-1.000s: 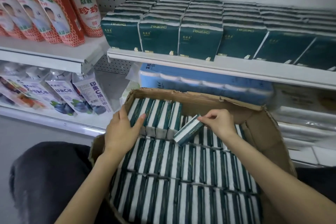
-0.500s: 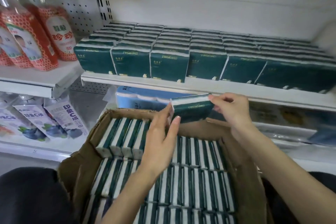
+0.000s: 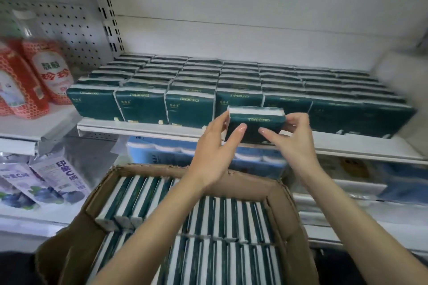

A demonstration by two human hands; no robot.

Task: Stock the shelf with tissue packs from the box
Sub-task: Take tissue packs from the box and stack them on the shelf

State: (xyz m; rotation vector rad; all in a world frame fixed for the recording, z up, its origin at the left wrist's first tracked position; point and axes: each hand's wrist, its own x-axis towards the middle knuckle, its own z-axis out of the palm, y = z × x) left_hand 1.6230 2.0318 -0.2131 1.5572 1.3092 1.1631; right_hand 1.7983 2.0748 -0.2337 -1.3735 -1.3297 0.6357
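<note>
Shelf (image 3: 143, 128) at twelve o'clock carries rows of green packs (image 3: 231, 76); cardboard box (image 3: 252, 186) at six o'clock sits nearly full below you. Your tissue pack (image 3: 256, 120) hangs upright at centre, just before the shelf's front row, your left hand (image 3: 215, 155) and right hand (image 3: 293, 143) pinching its two ends.

I count two hands, the left hand (image 3: 213, 152) and the right hand (image 3: 294, 143), and one tissue pack (image 3: 256, 120) pinched between them. There is one cardboard box (image 3: 284, 210). The packs inside are too many, and too covered by the arms, for me to number. On the one shelf (image 3: 139, 128) the front row of packs (image 3: 141, 106) runs seven across. The rows behind it blur, so I give no figure. At left I make out two red bottles (image 3: 52, 71) and two purple pouches (image 3: 62, 176).
</note>
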